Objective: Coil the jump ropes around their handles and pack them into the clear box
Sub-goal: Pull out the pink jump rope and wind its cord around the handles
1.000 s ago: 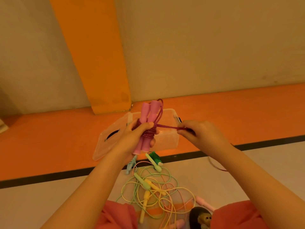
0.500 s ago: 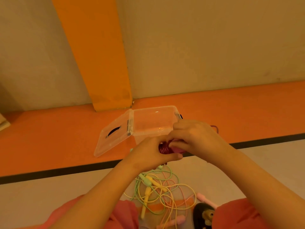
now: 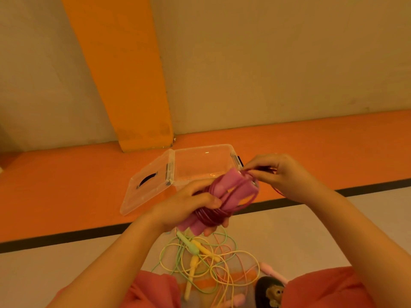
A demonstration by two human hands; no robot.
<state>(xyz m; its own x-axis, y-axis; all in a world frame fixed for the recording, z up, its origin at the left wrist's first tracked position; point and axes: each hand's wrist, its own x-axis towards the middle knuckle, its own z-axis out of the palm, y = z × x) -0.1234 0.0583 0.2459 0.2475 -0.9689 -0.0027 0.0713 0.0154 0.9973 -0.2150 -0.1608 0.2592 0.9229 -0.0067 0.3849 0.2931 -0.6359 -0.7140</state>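
Observation:
My left hand grips a pair of pink jump rope handles, held side by side and tilted up to the right. Dark pink rope is coiled around their lower part. My right hand pinches the loose end of that rope at the handles' upper tips. Behind the hands the clear box stands on the orange floor strip, its lid folded flat to the left. Nothing is visible inside the box.
On the pale floor below my hands lies a tangle of green, yellow and pink jump ropes with their handles. A small monkey toy sits by my knee. An orange pillar and the wall rise beyond the box.
The pink handles were upright with the rope pulled taut to the right, then dropped low between both hands. Now they tilt right and my right hand pinches the rope end at their tips.

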